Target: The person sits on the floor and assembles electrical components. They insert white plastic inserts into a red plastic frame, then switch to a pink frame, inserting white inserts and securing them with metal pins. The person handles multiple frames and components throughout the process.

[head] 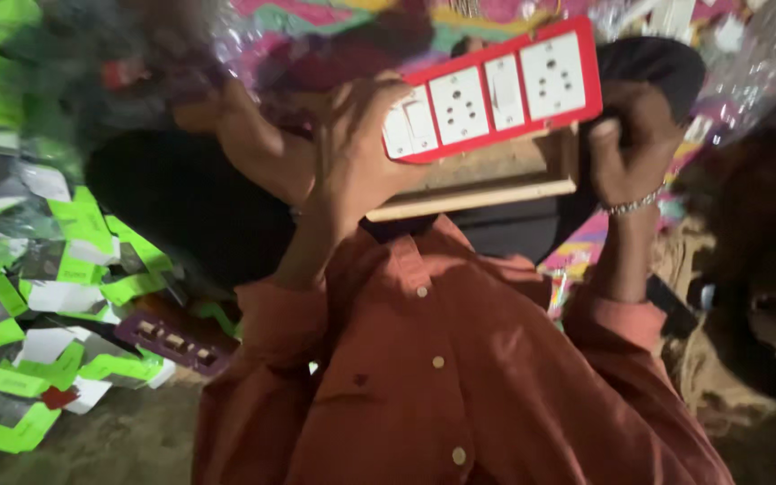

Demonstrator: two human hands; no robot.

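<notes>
A switchboard (496, 90), red-faced with white switches and sockets, sits at about 1 o'clock in the view, tilted so its right end rides higher than its left. It is fixed on a shallow wooden box (487, 180) whose pale lower edge shows just beneath the red plate.

The left hand (352, 153) is closed around the board's left end: its fingers curl over the top of the switches there, and the palm presses against the box side. The grip is tight on the switchboard. The right hand (630, 144) clasps the right end of the box, thumb up along its edge by the red plate, fingers wrapped behind and out of sight; this grip too is shut on the board. A silver bracelet (635, 202) circles the right wrist.

Both forearms come out of rust-orange shirt sleeves, and the buttoned shirt (442, 377) fills the view from 5 to 7 o'clock.

At 9 o'clock lies a heap of green and white packets (56, 269) on the floor. A purple switch plate (177, 341) lies at 8 o'clock, just beside the left sleeve. A dark rounded shape (181, 207) lies behind the left forearm; what it is cannot be told
</notes>
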